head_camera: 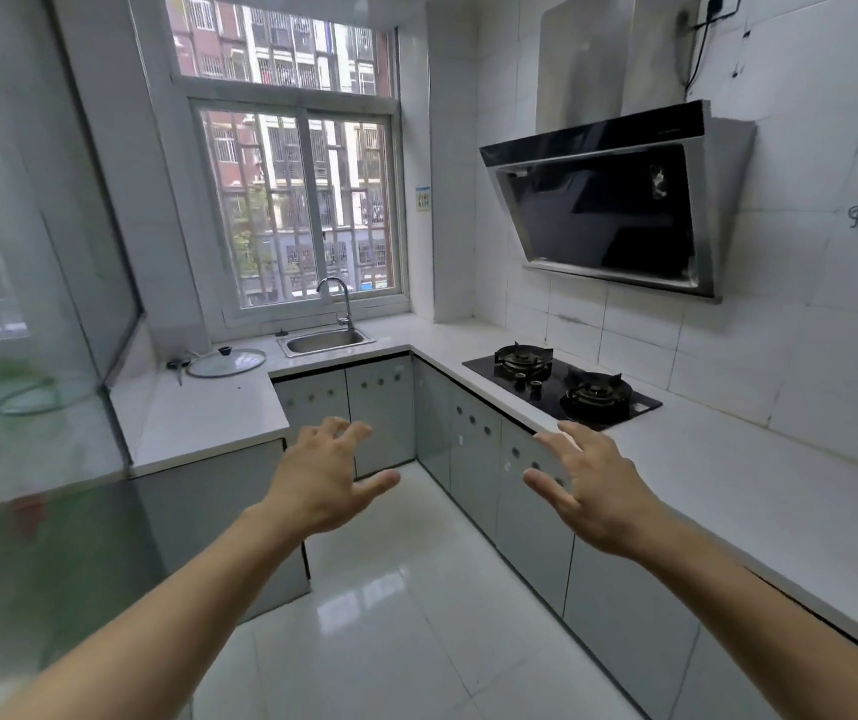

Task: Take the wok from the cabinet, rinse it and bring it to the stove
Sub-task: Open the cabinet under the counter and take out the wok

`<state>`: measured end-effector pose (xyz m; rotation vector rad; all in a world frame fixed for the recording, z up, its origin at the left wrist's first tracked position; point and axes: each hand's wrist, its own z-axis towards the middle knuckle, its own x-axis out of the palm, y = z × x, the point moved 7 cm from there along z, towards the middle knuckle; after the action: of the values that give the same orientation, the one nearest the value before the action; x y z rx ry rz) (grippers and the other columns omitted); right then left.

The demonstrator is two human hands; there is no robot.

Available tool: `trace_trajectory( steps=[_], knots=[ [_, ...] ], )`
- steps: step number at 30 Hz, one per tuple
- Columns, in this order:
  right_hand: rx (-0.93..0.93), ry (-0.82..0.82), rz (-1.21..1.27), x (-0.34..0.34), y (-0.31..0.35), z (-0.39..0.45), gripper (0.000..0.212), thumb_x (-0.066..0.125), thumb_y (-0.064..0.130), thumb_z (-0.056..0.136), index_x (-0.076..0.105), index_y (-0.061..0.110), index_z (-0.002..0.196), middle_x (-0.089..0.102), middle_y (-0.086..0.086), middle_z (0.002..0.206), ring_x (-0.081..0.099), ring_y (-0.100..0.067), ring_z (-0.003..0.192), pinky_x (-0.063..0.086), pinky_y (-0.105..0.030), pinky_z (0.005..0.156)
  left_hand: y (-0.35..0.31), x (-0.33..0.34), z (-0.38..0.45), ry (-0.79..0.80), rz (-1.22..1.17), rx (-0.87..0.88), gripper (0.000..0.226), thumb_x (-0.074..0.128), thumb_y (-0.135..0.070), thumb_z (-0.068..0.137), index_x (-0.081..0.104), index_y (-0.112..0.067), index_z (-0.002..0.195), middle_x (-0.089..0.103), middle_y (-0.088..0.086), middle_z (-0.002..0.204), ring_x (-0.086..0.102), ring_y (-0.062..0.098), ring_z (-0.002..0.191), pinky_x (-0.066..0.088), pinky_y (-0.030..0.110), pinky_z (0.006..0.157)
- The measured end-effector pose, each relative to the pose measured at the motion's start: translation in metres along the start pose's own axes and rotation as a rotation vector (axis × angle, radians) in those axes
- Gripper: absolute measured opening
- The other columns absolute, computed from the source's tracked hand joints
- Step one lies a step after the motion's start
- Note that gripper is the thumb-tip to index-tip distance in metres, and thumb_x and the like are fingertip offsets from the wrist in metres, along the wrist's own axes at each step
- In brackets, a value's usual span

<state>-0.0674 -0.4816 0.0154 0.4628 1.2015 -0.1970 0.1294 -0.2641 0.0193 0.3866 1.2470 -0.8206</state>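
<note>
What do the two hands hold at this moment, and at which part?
Nothing. The left hand and the right hand are both empty, fingers spread, in the air in front of the closed cabinet doors.

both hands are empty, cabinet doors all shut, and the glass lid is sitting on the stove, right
Not quite. The head view shows the glass lid lying on the counter left of the sink, not on the stove. Left hand and right hand are empty, and the visible cabinet doors are shut.

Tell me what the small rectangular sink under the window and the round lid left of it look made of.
Small rectangular sink: likely stainless steel, with a brushed silvery sheen. Round lid: apparently clear glass, since the counter shows through it, with a metal-looking rim and a dark knob, perhaps plastic.
</note>
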Motion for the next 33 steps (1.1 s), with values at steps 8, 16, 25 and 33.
trace_trajectory(
  steps=[8, 16, 25, 33],
  knots=[
    [0.018, 0.006, -0.009, 0.032, -0.039, 0.098, 0.069, 0.033, 0.067, 0.089, 0.034, 0.030, 0.147, 0.025, 0.001, 0.156, 0.019, -0.019, 0.144, 0.029, -0.044, 0.113, 0.008, 0.065, 0.109, 0.010, -0.060, 0.014, 0.079, 0.046, -0.075, 0.079, 0.034, -0.030, 0.143, 0.036, -0.002, 0.147, 0.034, 0.022, 0.133, 0.037, 0.045, 0.108],
    [0.091, -0.015, -0.031, 0.060, -0.074, 0.230, 0.083, 0.020, 0.078, 0.081, 0.035, 0.030, 0.147, 0.026, 0.001, 0.156, 0.019, -0.021, 0.144, 0.028, -0.043, 0.114, 0.029, 0.111, 0.263, 0.003, -0.112, 0.045, 0.079, 0.043, -0.077, 0.078, 0.035, -0.030, 0.142, 0.038, -0.001, 0.147, 0.035, 0.023, 0.133, 0.039, 0.045, 0.106],
    [0.067, 0.016, -0.033, 0.108, -0.111, 0.362, 0.075, 0.022, 0.072, 0.086, 0.029, 0.030, 0.149, 0.022, 0.002, 0.157, 0.012, -0.017, 0.145, 0.024, -0.042, 0.115, 0.051, 0.170, 0.404, 0.038, -0.099, 0.052, 0.078, 0.043, -0.077, 0.079, 0.035, -0.031, 0.141, 0.038, -0.002, 0.146, 0.036, 0.022, 0.132, 0.040, 0.044, 0.105],
    [0.042, 0.019, 0.031, 0.160, -0.180, 0.534, 0.065, 0.034, 0.061, 0.095, 0.029, 0.027, 0.150, 0.021, -0.001, 0.159, 0.011, -0.020, 0.146, 0.022, -0.045, 0.115, 0.069, 0.230, 0.542, 0.053, -0.039, 0.001, 0.076, 0.041, -0.077, 0.079, 0.037, -0.032, 0.140, 0.039, -0.003, 0.146, 0.036, 0.022, 0.132, 0.040, 0.043, 0.105]
  ],
)
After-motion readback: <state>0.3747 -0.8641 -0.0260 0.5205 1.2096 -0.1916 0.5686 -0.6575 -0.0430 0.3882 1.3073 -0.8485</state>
